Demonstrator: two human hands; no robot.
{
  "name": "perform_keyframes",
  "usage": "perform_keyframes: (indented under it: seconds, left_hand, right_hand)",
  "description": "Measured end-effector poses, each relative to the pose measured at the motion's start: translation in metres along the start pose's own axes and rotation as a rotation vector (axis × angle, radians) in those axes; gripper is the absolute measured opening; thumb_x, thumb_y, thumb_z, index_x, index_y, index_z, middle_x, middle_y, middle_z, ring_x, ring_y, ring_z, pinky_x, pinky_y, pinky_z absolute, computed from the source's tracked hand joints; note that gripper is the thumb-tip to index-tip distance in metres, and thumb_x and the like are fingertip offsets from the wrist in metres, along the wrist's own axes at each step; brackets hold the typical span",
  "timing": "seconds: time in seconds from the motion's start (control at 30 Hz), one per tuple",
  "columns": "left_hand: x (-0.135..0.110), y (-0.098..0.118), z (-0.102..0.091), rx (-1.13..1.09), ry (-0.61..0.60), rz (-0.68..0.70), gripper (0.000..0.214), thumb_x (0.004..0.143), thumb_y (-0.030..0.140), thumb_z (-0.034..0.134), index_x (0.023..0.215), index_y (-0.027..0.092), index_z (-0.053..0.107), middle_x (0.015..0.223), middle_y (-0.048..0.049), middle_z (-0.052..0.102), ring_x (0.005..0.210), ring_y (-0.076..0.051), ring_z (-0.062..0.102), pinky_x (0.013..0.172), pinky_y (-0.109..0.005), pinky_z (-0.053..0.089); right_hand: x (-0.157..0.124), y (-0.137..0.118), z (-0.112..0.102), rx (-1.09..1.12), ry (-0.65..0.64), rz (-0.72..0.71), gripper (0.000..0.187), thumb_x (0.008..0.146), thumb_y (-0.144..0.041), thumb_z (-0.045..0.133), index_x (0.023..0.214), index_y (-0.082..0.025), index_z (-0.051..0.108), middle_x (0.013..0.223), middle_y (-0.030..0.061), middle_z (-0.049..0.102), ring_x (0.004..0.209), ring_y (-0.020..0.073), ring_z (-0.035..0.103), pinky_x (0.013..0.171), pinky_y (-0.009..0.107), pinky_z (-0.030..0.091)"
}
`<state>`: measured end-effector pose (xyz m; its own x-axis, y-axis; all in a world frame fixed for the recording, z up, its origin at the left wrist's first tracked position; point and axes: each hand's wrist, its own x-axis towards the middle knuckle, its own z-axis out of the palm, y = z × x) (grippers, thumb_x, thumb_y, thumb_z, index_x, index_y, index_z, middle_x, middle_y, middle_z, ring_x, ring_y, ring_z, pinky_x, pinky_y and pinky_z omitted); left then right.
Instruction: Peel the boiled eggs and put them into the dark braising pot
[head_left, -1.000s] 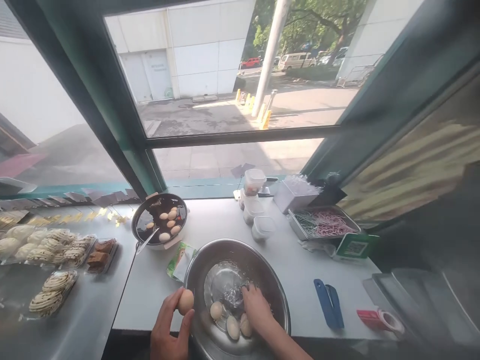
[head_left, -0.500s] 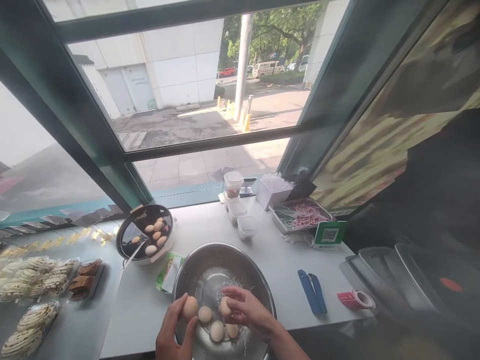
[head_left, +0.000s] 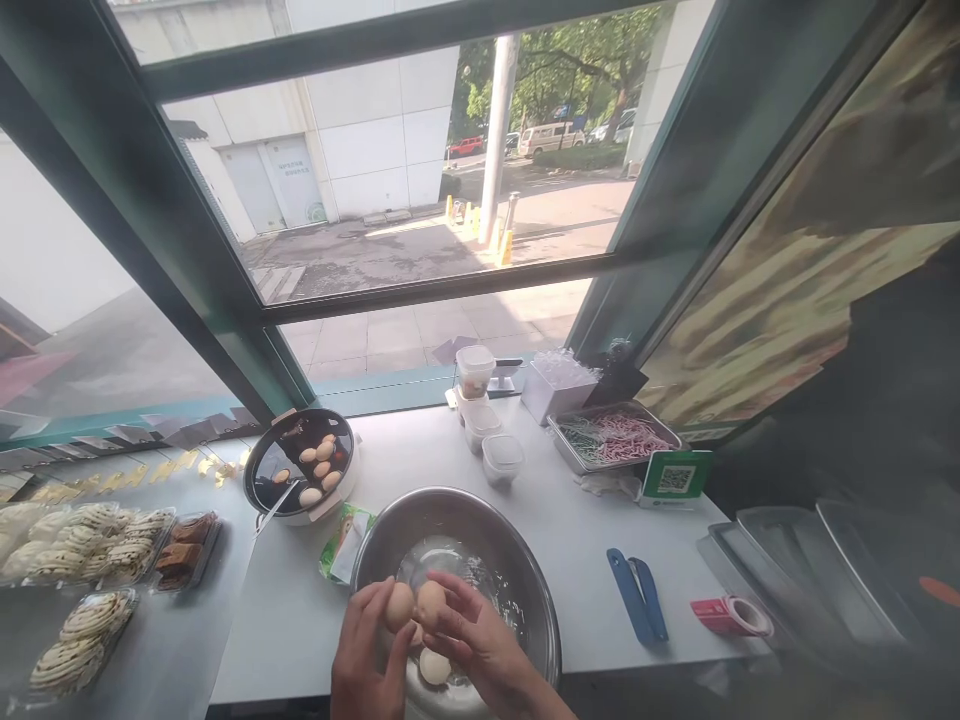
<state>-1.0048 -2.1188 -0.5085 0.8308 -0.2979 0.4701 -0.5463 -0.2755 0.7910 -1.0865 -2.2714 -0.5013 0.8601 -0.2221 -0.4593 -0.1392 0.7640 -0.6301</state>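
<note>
Brown eggs [head_left: 400, 606], possibly touching: left hand [head_left: 362, 650] and right hand [head_left: 484, 645] each grip one; best kept light, even.

Your left egg [head_left: 400, 606] and right egg [head_left: 430, 603]: light brown, shell on, held close together over steel bowl [head_left: 521, 555]; paler egg [head_left: 434, 667] inside.

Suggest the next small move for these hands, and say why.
Perhaps a light tap of the two held eggs against each other: the left hand grips one, the right hand another, close side by side over the metal bowl.
</note>
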Motion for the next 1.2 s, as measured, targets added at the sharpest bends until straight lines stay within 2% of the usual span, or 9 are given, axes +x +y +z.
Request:
perform_keyframes:
  seconds: [0.3, 0.4, 0.5, 0.63, 0.8, 0.9, 1.03, 1.13, 1.2]
  left_hand:
    - [0.016, -0.008, -0.012, 0.018, -0.129, 0.105, 0.041, 0.096, 0.024, 0.066, 0.137, 0.026, 0.065, 0.128, -0.0106, 0.071, 0.120, -0.024, 0.070, 0.101, -0.037, 0.061]
    - [0.019, -0.005, -0.014, -0.020, -0.184, 0.112, 0.038, 0.097, 0.026, 0.064, 0.135, 0.026, 0.068, 0.127, -0.0106, 0.072, 0.117, -0.024, 0.071, 0.098, -0.036, 0.063]
    - [0.025, 0.001, -0.016, -0.027, -0.093, 0.027, 0.037, 0.098, 0.031, 0.063, 0.134, 0.025, 0.068, 0.130, -0.0120, 0.071, 0.121, -0.027, 0.069, 0.102, -0.041, 0.062]
    - [0.032, 0.000, -0.023, -0.012, -0.249, 0.066, 0.037, 0.098, 0.031, 0.062, 0.133, 0.024, 0.070, 0.127, -0.0128, 0.073, 0.117, -0.026, 0.072, 0.097, -0.039, 0.064]
    - [0.022, 0.002, -0.023, 0.024, 0.037, 0.006, 0.034, 0.097, 0.032, 0.065, 0.130, 0.023, 0.070, 0.128, -0.0120, 0.072, 0.120, -0.028, 0.070, 0.102, -0.042, 0.061]
    - [0.011, 0.008, -0.019, -0.013, -0.009, 0.061, 0.030, 0.099, 0.033, 0.062, 0.126, 0.024, 0.071, 0.123, -0.0116, 0.073, 0.115, -0.026, 0.071, 0.098, -0.040, 0.062]
    - [0.007, 0.012, -0.021, 0.040, 0.052, 0.083, 0.034, 0.097, 0.026, 0.067, 0.131, 0.025, 0.068, 0.126, -0.0122, 0.071, 0.116, -0.026, 0.071, 0.098, -0.040, 0.063]
    - [0.007, 0.011, -0.023, 0.010, -0.057, 0.087, 0.032, 0.101, 0.029, 0.058, 0.131, 0.024, 0.068, 0.126, -0.0139, 0.070, 0.118, -0.026, 0.070, 0.098, -0.040, 0.063]
    - [0.006, 0.010, -0.023, 0.025, -0.040, 0.077, 0.034, 0.101, 0.028, 0.058, 0.134, 0.024, 0.067, 0.129, -0.0137, 0.069, 0.120, -0.026, 0.069, 0.099, -0.039, 0.063]
  right_hand:
    - [0.003, -0.001, 0.011, -0.141, 0.007, 0.004, 0.076, 0.056, -0.046, 0.102, 0.124, -0.028, 0.073, 0.129, 0.0072, 0.071, 0.115, 0.0325, 0.072, 0.101, 0.046, 0.057]
    - [0.004, 0.002, 0.009, -0.165, -0.029, -0.014, 0.076, 0.059, -0.047, 0.100, 0.127, -0.027, 0.072, 0.130, 0.0090, 0.071, 0.108, 0.0316, 0.074, 0.101, 0.049, 0.057]
    - [0.006, 0.005, 0.007, -0.175, -0.021, -0.035, 0.076, 0.061, -0.048, 0.099, 0.128, -0.028, 0.070, 0.131, 0.0090, 0.070, 0.105, 0.0306, 0.075, 0.098, 0.049, 0.058]
    - [0.007, 0.007, 0.006, -0.134, -0.086, -0.029, 0.062, 0.073, -0.052, 0.092, 0.125, -0.028, 0.070, 0.125, 0.0090, 0.074, 0.114, 0.0297, 0.073, 0.103, 0.045, 0.055]
    - [0.010, 0.015, 0.007, -0.086, -0.050, -0.005, 0.076, 0.067, -0.055, 0.095, 0.133, -0.030, 0.066, 0.133, 0.0095, 0.070, 0.124, 0.0325, 0.070, 0.108, 0.045, 0.053]
    - [0.013, 0.021, 0.008, -0.075, -0.042, -0.047, 0.082, 0.058, -0.054, 0.100, 0.130, -0.032, 0.068, 0.136, 0.0086, 0.067, 0.121, 0.0326, 0.071, 0.104, 0.044, 0.055]
    - [0.016, 0.023, 0.011, -0.063, -0.059, -0.059, 0.084, 0.054, -0.056, 0.100, 0.128, -0.031, 0.068, 0.129, 0.0074, 0.067, 0.112, 0.0307, 0.073, 0.099, 0.043, 0.056]
    - [0.018, 0.022, 0.012, -0.077, -0.034, -0.075, 0.086, 0.047, -0.057, 0.102, 0.121, -0.028, 0.068, 0.119, 0.0069, 0.070, 0.098, 0.0261, 0.072, 0.083, 0.037, 0.057]
    - [0.022, 0.024, 0.011, -0.092, -0.003, -0.099, 0.084, 0.043, -0.055, 0.104, 0.114, -0.027, 0.068, 0.106, 0.0048, 0.071, 0.085, 0.0220, 0.068, 0.072, 0.033, 0.054]
